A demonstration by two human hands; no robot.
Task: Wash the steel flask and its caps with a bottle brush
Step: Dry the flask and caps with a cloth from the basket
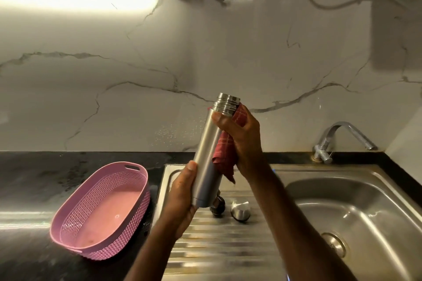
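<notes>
Head view shows us holding the steel flask (209,155) up over the ribbed drainboard (223,239), tilted a little, its open threaded mouth uppermost and its base lowest. Our left hand (182,198) is wrapped round the lower end of the flask, thumb up along the wall, while our right hand (242,141) presses a red checked cloth (225,155) against the upper body, fingers curled round cloth and flask together just under the neck. We judge this to be a wiping or drying step, with no bottle brush in sight. Below our left hand, on the drainboard, lie two caps: a dark inner stopper (218,206), partly hidden by the flask's base, and a rounded steel cap (240,210) just beside it. The main risk we see is slip: a smooth, possibly wet wall gripped only at the base could slide through our left hand if the right rubs hard, and the flask would drop onto the caps beneath. The loose corner of cloth hanging under our right hand could also brush the caps and roll the steel one toward the sink basin (356,219). A pink basket (68,223) sits well to the left on the dark surface (34,178).
</notes>
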